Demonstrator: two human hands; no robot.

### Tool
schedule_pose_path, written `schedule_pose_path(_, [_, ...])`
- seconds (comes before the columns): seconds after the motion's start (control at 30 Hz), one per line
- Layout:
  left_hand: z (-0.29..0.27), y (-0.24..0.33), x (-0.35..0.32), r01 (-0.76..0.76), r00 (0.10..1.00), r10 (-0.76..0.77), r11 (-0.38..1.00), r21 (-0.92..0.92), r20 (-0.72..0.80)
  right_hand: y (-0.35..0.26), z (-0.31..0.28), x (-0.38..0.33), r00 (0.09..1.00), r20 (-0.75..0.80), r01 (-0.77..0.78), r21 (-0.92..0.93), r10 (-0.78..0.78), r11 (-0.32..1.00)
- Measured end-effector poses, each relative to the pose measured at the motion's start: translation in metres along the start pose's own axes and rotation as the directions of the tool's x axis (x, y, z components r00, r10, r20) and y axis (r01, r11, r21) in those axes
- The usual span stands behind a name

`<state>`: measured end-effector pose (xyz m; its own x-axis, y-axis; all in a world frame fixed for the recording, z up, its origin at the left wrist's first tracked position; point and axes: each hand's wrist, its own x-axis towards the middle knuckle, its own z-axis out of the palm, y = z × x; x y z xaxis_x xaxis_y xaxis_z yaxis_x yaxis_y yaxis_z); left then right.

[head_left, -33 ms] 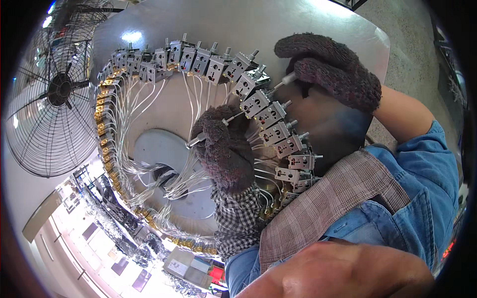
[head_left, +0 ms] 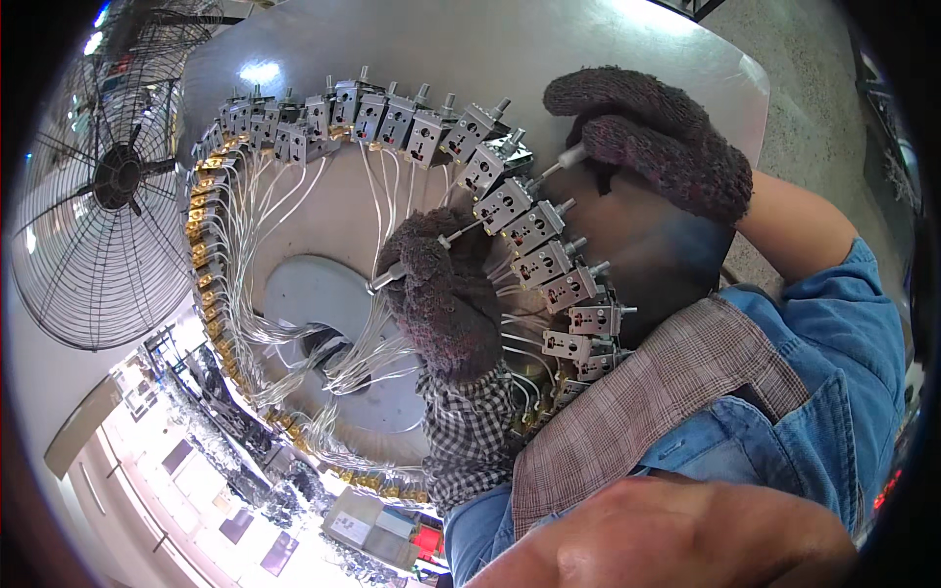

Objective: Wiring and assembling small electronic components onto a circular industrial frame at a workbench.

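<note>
My right hand (head_left: 667, 142), in a dark knitted glove, is closed around the pale end of a slim rod (head_left: 563, 163) beside the switch boxes. My left hand (head_left: 441, 294), gloved likewise, is closed inside the ring of parts. A thin metal shaft (head_left: 463, 233) and a short metal tube (head_left: 387, 276) show at its fingers, in line with the slim rod; whether they are one piece is hidden. Between my hands stand small silver switch boxes (head_left: 504, 203) with threaded posts, set in a curved row. White wires (head_left: 274, 216) run from the ring toward its middle.
A grey metal table (head_left: 549, 44) carries the ring. Brass-coloured terminals (head_left: 201, 250) line its left side, around a grey disc (head_left: 314, 279) with a hole. A large wire-caged fan (head_left: 118, 176) stands at the left. Boxes (head_left: 358, 524) sit beyond the table at lower left.
</note>
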<state>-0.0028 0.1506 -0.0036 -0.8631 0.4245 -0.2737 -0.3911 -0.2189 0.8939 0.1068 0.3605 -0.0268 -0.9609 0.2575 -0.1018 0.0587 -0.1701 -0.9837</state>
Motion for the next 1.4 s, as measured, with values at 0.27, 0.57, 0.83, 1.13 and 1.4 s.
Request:
schedule_pose_path(0.27, [0.008,0.007,-0.002,0.034,0.998,-0.032,0.999,-0.032,0.046,0.008,-0.002,0.000,0.997,-0.008,0.078,-0.101,-0.079,0.992])
schedule_pose_path(0.57, [0.011,0.008,0.001,0.097,0.995,-0.097,0.995,-0.003,0.027,0.021,-0.019,0.006,0.987,0.116,0.117,-0.022,-0.114,0.993])
schedule_pose_path(0.83, [0.004,0.002,0.000,0.025,0.999,-0.024,0.999,0.024,-0.038,0.018,-0.008,0.000,0.994,-0.012,0.106,-0.247,-0.112,0.963])
schedule_pose_path(1.13, [0.004,0.001,0.002,0.019,1.000,-0.018,1.000,0.008,-0.023,0.016,-0.011,-0.001,0.998,0.005,0.062,-0.288,-0.063,0.956])
schedule_pose_path(1.4, [0.004,0.000,0.002,-0.019,1.000,0.020,1.000,-0.019,0.018,0.016,-0.006,0.007,0.984,-0.031,0.166,-0.177,-0.174,0.970])
